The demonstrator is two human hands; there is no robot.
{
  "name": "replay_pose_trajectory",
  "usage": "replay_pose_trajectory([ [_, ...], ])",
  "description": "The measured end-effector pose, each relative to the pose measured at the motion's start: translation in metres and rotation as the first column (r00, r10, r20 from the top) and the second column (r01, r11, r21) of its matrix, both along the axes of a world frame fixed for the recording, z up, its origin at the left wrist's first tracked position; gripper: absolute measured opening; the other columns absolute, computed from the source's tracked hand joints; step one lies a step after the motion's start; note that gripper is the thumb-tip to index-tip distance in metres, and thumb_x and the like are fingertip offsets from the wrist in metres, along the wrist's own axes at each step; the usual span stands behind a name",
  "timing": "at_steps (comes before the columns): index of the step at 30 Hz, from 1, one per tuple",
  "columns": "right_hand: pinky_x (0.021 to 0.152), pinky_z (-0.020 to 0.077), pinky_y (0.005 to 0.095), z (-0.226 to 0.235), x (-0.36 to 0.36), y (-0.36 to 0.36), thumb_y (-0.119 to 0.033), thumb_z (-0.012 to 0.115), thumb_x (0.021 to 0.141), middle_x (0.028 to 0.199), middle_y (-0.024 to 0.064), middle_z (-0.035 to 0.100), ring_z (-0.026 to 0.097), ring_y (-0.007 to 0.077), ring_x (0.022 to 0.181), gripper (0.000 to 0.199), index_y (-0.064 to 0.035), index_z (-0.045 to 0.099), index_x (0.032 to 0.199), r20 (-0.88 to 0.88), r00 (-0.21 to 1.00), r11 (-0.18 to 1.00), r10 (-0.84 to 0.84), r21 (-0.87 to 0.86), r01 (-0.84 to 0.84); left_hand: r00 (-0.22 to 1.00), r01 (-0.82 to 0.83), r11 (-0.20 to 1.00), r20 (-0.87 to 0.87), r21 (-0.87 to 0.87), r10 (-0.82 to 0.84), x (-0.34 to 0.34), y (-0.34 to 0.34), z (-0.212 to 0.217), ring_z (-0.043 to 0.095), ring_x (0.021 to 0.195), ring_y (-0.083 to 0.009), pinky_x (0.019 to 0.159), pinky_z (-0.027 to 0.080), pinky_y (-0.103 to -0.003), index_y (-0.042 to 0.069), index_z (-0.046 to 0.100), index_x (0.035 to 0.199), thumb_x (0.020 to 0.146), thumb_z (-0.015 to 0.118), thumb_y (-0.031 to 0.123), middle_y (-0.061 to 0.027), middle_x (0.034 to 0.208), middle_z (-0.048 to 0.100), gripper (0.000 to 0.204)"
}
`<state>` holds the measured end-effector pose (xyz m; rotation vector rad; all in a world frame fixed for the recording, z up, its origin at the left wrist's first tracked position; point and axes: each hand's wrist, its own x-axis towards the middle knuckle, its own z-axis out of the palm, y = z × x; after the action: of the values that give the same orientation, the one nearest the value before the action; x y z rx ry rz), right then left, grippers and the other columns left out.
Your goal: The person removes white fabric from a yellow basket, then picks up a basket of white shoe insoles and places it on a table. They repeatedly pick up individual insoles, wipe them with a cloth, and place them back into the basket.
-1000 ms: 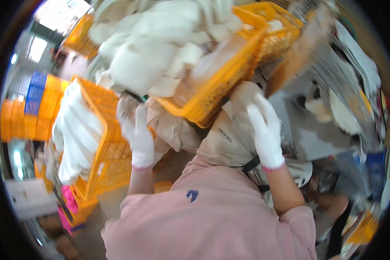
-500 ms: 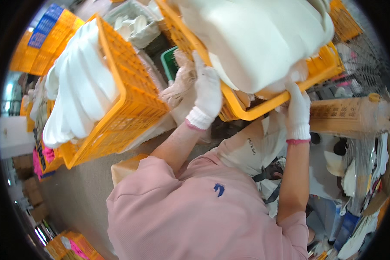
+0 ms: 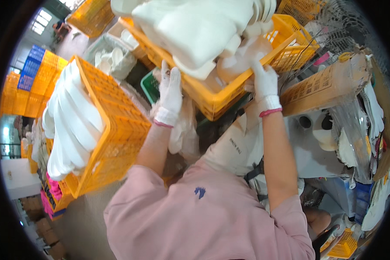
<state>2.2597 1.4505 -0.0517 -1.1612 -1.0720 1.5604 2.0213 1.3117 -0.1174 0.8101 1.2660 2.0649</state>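
Note:
A yellow plastic crate (image 3: 203, 96) is in front of me, its near corner pointing toward my body. Large white moulded pieces (image 3: 195, 32) are heaped above its rim, with thin curved white ones (image 3: 261, 13) at the right. My right hand (image 3: 265, 85), in a white knitted glove, is closed over the crate's right rim. My left hand (image 3: 170, 93), gloved alike, lies against the left side, its fingers stretched upward and not wrapped round the rim. Below the left hand hangs a crumpled whitish sheet or cloth (image 3: 184, 130).
To my left, a tilted yellow crate (image 3: 117, 134) holds stacked long white pieces (image 3: 71, 125). Behind are a green bin (image 3: 150, 86) and a lined tub of white parts (image 3: 110, 56). A cardboard box (image 3: 323, 86) and wire mesh (image 3: 342, 28) flank the right.
The loaded crate and both hands now appear farther left, as the whole view has shifted. My left hand's fingers are spread more along the crate's side; the right still grips the rim.

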Motion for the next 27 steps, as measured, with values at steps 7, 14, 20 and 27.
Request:
replay_pose_trajectory([
  [7,0.104,0.0558,0.0410,0.020,0.018,-0.075,-0.025,0.084,0.095,0.131,0.0221,0.066,0.068,0.0296,0.119,0.068,0.0068,0.056,0.148,0.402,0.864,0.793,-0.304,0.609,-0.004,0.460,-0.449,0.596,-0.744,-0.666,-0.484,-0.047,-0.102,-0.162,0.063,0.129,-0.0390,0.110,0.051,-0.048,0.012,0.056,0.155,0.097,0.070,0.037,-0.0239,0.137,0.068,0.065],
  [14,0.104,0.0549,0.0453,0.063,0.013,-0.135,-0.013,0.086,0.087,0.128,0.0223,0.068,0.066,0.0402,0.120,0.055,0.0014,0.066,0.136,0.540,0.801,0.497,-0.260,0.786,-0.368,0.406,-0.092,0.116,-0.143,-0.989,-0.903,-0.066,-0.015,-0.286,0.067,0.126,-0.0386,0.109,0.051,-0.048,0.009,0.068,0.143,0.100,0.064,0.040,-0.0225,0.137,0.071,0.053],
  [20,0.102,0.0559,0.0451,0.114,0.018,-0.118,-0.008,0.085,0.086,0.129,0.0190,0.070,0.067,0.0381,0.119,0.054,-0.0003,0.067,0.136,0.421,0.853,0.393,-0.308,0.873,-0.289,0.670,-0.295,0.534,-0.570,-0.792,-0.476,-0.064,-0.015,-0.149,0.076,0.114,-0.0321,0.100,0.057,-0.042,0.006,0.078,0.124,0.104,0.065,0.035,-0.0234,0.115,0.078,0.037],
  [27,0.104,0.0541,0.0471,0.140,-0.018,-0.093,-0.016,0.086,0.086,0.133,0.0185,0.067,0.065,0.0395,0.123,0.057,-0.0040,0.066,0.138,0.274,0.895,0.283,-0.352,0.943,-0.178,0.354,-0.501,0.809,-0.781,0.307,0.515,-0.052,-0.049,0.133,0.072,0.098,-0.0211,0.090,0.057,-0.033,-0.001,0.075,0.117,0.101,0.072,0.002,-0.0111,0.115,0.077,0.017],
])
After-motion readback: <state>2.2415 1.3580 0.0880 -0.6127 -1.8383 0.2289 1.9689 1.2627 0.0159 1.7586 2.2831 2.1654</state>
